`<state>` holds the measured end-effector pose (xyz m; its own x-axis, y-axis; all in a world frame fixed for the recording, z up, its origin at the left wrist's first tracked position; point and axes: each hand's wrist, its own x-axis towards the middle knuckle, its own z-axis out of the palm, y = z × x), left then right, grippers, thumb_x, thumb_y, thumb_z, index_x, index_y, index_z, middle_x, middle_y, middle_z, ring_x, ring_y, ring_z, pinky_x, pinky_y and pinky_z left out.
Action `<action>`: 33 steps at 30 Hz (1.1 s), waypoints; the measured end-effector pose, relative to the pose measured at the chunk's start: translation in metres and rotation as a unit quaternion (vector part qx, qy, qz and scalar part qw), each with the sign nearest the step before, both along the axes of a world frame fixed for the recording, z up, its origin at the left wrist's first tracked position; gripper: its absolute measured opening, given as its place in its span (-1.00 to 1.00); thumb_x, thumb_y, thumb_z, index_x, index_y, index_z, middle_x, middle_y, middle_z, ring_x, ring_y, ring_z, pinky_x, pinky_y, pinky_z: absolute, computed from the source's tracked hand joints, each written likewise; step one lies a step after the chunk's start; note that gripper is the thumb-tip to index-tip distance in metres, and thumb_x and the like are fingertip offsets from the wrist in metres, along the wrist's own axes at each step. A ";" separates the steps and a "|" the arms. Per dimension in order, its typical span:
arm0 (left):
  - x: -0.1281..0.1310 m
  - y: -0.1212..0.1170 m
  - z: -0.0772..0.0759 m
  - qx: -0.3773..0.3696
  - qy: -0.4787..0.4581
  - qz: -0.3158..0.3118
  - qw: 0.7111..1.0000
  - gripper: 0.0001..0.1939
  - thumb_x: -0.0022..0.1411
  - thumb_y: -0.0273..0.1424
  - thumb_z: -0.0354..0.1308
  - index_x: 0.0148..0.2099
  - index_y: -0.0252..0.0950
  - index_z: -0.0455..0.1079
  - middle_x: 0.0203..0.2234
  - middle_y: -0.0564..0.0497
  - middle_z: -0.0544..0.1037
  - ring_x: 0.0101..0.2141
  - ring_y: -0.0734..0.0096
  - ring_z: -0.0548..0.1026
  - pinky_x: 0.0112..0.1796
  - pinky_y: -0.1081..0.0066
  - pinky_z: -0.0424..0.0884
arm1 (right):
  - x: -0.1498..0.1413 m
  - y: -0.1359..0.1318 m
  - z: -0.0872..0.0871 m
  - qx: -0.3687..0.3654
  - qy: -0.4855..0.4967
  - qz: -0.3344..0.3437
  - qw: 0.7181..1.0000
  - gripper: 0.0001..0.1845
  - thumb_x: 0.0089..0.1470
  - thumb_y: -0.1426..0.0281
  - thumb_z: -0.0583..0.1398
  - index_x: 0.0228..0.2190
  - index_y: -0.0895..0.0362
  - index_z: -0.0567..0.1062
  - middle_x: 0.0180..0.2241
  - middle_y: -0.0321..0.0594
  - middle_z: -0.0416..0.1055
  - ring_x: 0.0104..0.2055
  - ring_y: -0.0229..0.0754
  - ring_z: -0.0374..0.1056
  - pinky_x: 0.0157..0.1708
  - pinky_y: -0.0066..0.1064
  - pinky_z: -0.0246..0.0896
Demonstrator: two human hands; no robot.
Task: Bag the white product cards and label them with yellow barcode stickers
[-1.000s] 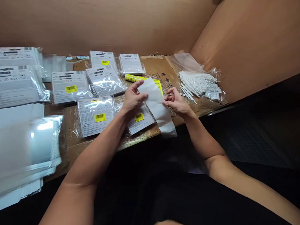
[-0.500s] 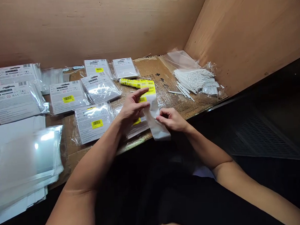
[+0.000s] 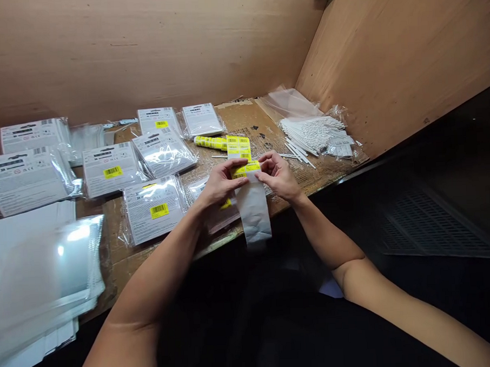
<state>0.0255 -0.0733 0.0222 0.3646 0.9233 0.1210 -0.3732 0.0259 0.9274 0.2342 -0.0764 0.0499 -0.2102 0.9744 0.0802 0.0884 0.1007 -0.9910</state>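
My left hand (image 3: 220, 184) and my right hand (image 3: 279, 175) meet over the table, with fingers pinching a strip of white backing paper (image 3: 253, 215) at a yellow barcode label (image 3: 245, 169). The lower end of the paper hangs past the table's front edge. Further yellow labels (image 3: 238, 147) continue on the strip beyond my fingers, leading toward a yellow label roll (image 3: 211, 143). Just under my left hand lies a clear plastic packet with a yellow barcode sticker (image 3: 213, 209), partly hidden by that hand.
Several sealed packets with white cards (image 3: 112, 170) lie to the left, beside a stack of clear sleeves (image 3: 42, 279). A bundle of white sticks (image 3: 311, 134) lies on plastic at the right. Plywood walls (image 3: 397, 52) rise behind the cardboard-covered table (image 3: 242, 113).
My hands have drawn together from either side of the paper onto the yellow label. The strip now shows its yellow labels and hangs narrower and straighter, and the camera view has shifted slightly.
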 end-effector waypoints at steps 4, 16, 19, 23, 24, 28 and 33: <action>0.000 -0.004 0.008 -0.024 -0.010 -0.015 1.000 -0.24 0.02 -0.19 0.70 0.20 -0.33 0.54 0.17 -0.27 0.51 0.17 -0.12 0.49 0.19 0.13 0.47 | -0.002 0.003 0.004 -0.035 0.022 0.010 0.999 -0.53 0.02 0.21 0.42 -0.09 0.11 0.44 -0.32 -0.27 0.44 -0.29 -0.23 0.35 -0.26 -0.38 0.29; 0.001 -0.007 0.018 -0.134 -0.074 -0.036 0.988 -0.35 -0.03 -0.26 0.68 0.07 -0.39 0.61 0.05 -0.30 0.58 0.12 -0.15 0.54 0.22 0.08 0.42 | 0.002 -0.006 -0.001 0.205 -0.215 -0.040 0.954 -0.81 0.34 0.28 0.23 -0.13 0.06 0.62 -0.22 -0.12 0.54 -0.19 -0.07 0.44 -0.09 -0.17 0.35; 0.002 -0.007 0.021 -0.161 -0.105 -0.045 0.980 -0.37 -0.02 -0.26 0.69 0.04 -0.42 0.61 0.04 -0.33 0.57 0.11 -0.14 0.54 0.23 0.08 0.41 | 0.003 -0.014 -0.007 0.304 -0.278 -0.051 0.910 -0.76 0.40 0.33 0.16 -0.13 0.03 0.65 -0.23 -0.06 0.52 -0.13 -0.01 0.42 -0.05 -0.11 0.35; 0.002 -0.003 0.019 -0.198 -0.123 -0.032 0.972 -0.36 0.03 -0.17 0.67 0.04 -0.43 0.60 -0.01 -0.33 0.59 0.04 -0.10 0.58 0.07 0.15 0.54 | 0.006 -0.014 0.006 0.356 -0.277 -0.084 0.888 -0.83 0.35 0.30 0.24 -0.20 0.00 0.66 -0.21 -0.04 0.48 -0.09 0.06 0.38 -0.04 -0.02 0.36; 0.002 -0.002 0.018 -0.208 -0.122 -0.019 0.970 -0.37 0.03 -0.14 0.67 0.01 -0.43 0.60 -0.02 -0.32 0.59 0.02 -0.08 0.59 0.02 0.19 0.56 | 0.004 -0.004 0.013 0.343 -0.256 -0.092 0.899 -0.84 0.35 0.28 0.24 -0.22 0.00 0.65 -0.21 -0.05 0.48 -0.10 0.05 0.39 -0.03 -0.01 0.36; 0.001 0.003 0.014 -0.228 -0.119 0.008 0.966 -0.42 0.03 -0.12 0.65 -0.06 -0.42 0.62 -0.06 -0.30 0.60 -0.04 0.01 0.60 -0.11 0.28 0.59 | -0.026 0.093 0.035 0.201 -0.152 -0.042 0.967 -0.84 0.27 0.26 0.28 -0.30 0.09 0.55 -0.32 -0.14 0.47 -0.29 -0.11 0.34 -0.19 -0.15 0.33; -0.001 0.002 0.012 -0.240 -0.123 -0.001 0.963 -0.38 0.01 -0.19 0.67 0.02 -0.41 0.61 -0.07 -0.29 0.60 -0.12 0.07 0.61 -0.16 0.30 0.59 | -0.104 0.244 0.013 0.048 -0.216 0.099 0.970 -0.84 0.01 0.47 0.35 -0.50 0.21 0.47 -0.45 -0.21 0.38 -0.36 -0.25 0.18 -0.25 -0.31 0.20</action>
